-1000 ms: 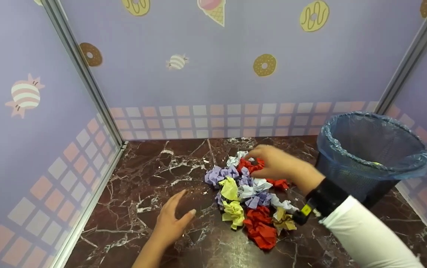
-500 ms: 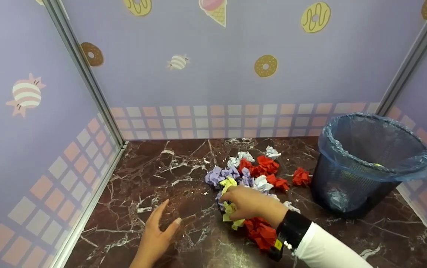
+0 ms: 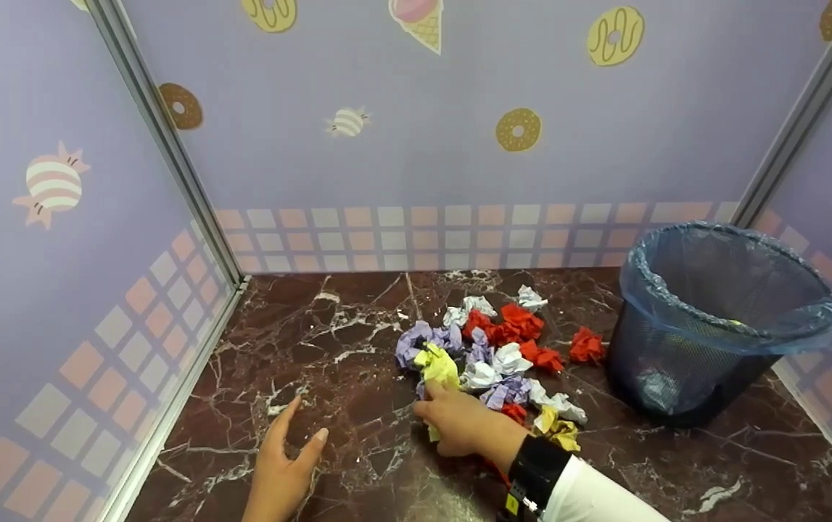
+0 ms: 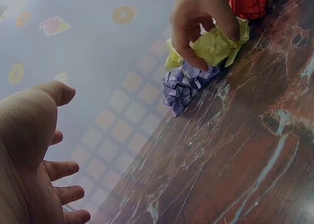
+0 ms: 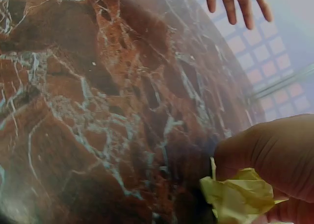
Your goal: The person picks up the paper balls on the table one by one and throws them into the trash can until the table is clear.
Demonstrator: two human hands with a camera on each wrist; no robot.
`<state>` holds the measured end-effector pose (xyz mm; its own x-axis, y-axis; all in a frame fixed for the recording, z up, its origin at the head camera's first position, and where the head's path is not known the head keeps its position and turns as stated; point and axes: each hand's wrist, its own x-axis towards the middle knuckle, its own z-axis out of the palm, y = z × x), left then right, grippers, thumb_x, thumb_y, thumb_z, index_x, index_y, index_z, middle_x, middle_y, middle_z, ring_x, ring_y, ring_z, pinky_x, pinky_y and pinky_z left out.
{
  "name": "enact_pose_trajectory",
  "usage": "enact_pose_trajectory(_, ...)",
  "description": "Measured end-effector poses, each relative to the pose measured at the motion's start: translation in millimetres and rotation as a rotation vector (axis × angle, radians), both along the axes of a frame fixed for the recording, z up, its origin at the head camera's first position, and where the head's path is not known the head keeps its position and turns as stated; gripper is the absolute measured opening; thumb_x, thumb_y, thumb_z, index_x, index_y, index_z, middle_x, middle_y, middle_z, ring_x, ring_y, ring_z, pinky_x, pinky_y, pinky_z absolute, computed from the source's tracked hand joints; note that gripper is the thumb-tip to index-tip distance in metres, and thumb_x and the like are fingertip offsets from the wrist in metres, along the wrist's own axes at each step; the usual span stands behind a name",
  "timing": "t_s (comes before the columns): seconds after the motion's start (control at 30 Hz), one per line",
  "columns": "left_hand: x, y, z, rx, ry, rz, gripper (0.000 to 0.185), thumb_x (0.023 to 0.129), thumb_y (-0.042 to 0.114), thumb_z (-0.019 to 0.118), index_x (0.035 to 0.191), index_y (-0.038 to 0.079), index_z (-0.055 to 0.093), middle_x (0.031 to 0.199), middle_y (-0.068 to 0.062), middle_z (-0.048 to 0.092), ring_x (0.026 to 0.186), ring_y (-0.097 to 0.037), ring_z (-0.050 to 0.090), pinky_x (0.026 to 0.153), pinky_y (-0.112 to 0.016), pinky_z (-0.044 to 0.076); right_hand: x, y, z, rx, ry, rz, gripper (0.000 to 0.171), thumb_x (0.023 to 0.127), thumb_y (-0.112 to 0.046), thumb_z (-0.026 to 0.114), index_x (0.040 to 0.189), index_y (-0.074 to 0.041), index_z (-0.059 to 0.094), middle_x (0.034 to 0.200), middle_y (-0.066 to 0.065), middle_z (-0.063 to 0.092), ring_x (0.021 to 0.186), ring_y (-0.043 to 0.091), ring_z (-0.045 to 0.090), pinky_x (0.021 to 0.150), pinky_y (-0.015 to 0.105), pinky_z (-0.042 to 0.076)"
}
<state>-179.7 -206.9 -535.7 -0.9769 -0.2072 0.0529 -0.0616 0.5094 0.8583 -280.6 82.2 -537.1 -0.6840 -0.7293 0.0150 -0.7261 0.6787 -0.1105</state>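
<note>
Crumpled paper balls lie in a heap on the dark marbled surface. My right hand (image 3: 466,424) is at the heap's near left side, fingers and thumb curled round a yellow paper ball (image 4: 213,46), which it mostly covers in the head view. Just beyond the fingertips lies another yellow paper ball (image 3: 437,365), beside purple paper (image 3: 412,342). White paper (image 3: 511,359), red paper (image 3: 521,322) and mustard-yellow paper (image 3: 557,428) make up the rest. Left of the heap, my left hand (image 3: 281,464) hovers with spread fingers and holds nothing.
A dark mesh bin (image 3: 666,370) with a blue plastic liner (image 3: 735,333) stands at the right. One red paper ball (image 3: 587,345) lies next to it. Patterned panels (image 3: 423,167) enclose the back and both sides.
My right hand has come from the heap's far side toward its near left and grips a yellow ball. A red ball now shows beside the bin. My left hand has drawn back leftward.
</note>
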Motion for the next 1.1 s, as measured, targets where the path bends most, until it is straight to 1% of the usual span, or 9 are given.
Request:
enact_pose_trajectory(0.07, 0.3, -1, -0.9, 0.003, 0.015, 0.003, 0.080, 0.087, 0.058, 0.063, 0.152, 0.026, 0.031, 0.155, -0.009, 0.030, 0.143, -0.037, 0.026, 0.110, -0.066, 0.024, 0.5, -1, -4.8, -0.007, 0.014, -0.010, 0.052, 0.060, -0.014, 0.079, 0.108, -0.023, 0.061, 0.106, 0.002, 0.042, 0.090, 0.022, 0.047, 0.061, 0.028, 0.047)
enact_pose_trajectory(0.2, 1.4, -1, -1.8, -0.007, 0.026, 0.016, 0.077, 0.088, 0.055, 0.064, 0.151, 0.026, 0.033, 0.155, -0.009, 0.032, 0.142, -0.035, 0.028, 0.111, -0.064, 0.024, 1.6, -2, -14.3, -0.037, 0.065, -0.012, 0.042, 0.067, -0.014, 0.074, 0.106, -0.023, 0.059, 0.105, 0.003, 0.043, 0.086, 0.022, 0.047, 0.061, 0.029, 0.046)
enact_pose_trajectory(0.3, 2.6, -2, -1.5, -0.011, 0.015, 0.022, 0.075, 0.088, 0.052, 0.065, 0.151, 0.027, 0.032, 0.155, -0.007, 0.031, 0.143, -0.036, 0.026, 0.110, -0.067, 0.022, 2.7, -2, -20.0, -0.058, 0.108, -0.004, 0.033, 0.070, -0.014, 0.071, 0.099, -0.023, 0.058, 0.101, 0.003, 0.044, 0.081, 0.022, 0.048, 0.059, 0.031, 0.046)
enact_pose_trajectory(0.47, 4.0, -3, -1.2, -0.016, -0.010, 0.026, 0.076, 0.089, 0.054, 0.063, 0.152, 0.026, 0.031, 0.156, -0.010, 0.028, 0.143, -0.039, 0.024, 0.109, -0.069, 0.022, 4.8, -2, -26.9, -0.044, 0.146, 0.010, 0.025, 0.071, -0.016, 0.072, 0.091, -0.022, 0.058, 0.093, 0.001, 0.047, 0.078, 0.022, 0.048, 0.061, 0.034, 0.045)
enact_pose_trajectory(0.53, 3.9, -3, -1.5, -0.023, -0.018, 0.027, 0.079, 0.087, 0.059, 0.061, 0.152, 0.026, 0.031, 0.156, -0.012, 0.027, 0.143, -0.040, 0.023, 0.108, -0.070, 0.021, 5.4, -2, -28.5, -0.042, 0.141, 0.005, 0.025, 0.071, -0.015, 0.072, 0.091, -0.024, 0.060, 0.092, 0.000, 0.048, 0.080, 0.021, 0.048, 0.063, 0.034, 0.044)
enact_pose_trajectory(0.7, 3.6, -4, -2.1, -0.023, -0.015, 0.029, 0.080, 0.087, 0.061, 0.060, 0.152, 0.025, 0.032, 0.156, -0.013, 0.027, 0.144, -0.040, 0.022, 0.109, -0.070, 0.021, 5.4, -3, -30.6, -0.046, 0.118, -0.021, 0.025, 0.070, -0.014, 0.073, 0.090, -0.027, 0.063, 0.091, -0.002, 0.050, 0.081, 0.022, 0.048, 0.063, 0.034, 0.042)
enact_pose_trajectory(0.9, 6.5, -6, -3.9, -0.014, 0.011, 0.039, 0.076, 0.088, 0.058, 0.062, 0.150, 0.025, 0.035, 0.155, -0.009, 0.031, 0.145, -0.036, 0.022, 0.110, -0.066, 0.021, 6.4, -7, -32.8, -0.037, 0.116, -0.050, 0.016, 0.078, -0.017, 0.069, 0.088, -0.027, 0.063, 0.089, 0.000, 0.053, 0.080, 0.022, 0.048, 0.060, 0.035, 0.040)
enact_pose_trajectory(1.1, 7.7, -5, -1.0, -0.022, 0.015, 0.039, 0.077, 0.088, 0.057, 0.062, 0.150, 0.022, 0.035, 0.155, -0.010, 0.031, 0.145, -0.036, 0.022, 0.111, -0.065, 0.022, 5.1, -8, -32.4, -0.048, 0.082, -0.085, 0.011, 0.083, -0.017, 0.066, 0.084, -0.027, 0.062, 0.087, -0.002, 0.052, 0.080, 0.022, 0.046, 0.061, 0.035, 0.040)
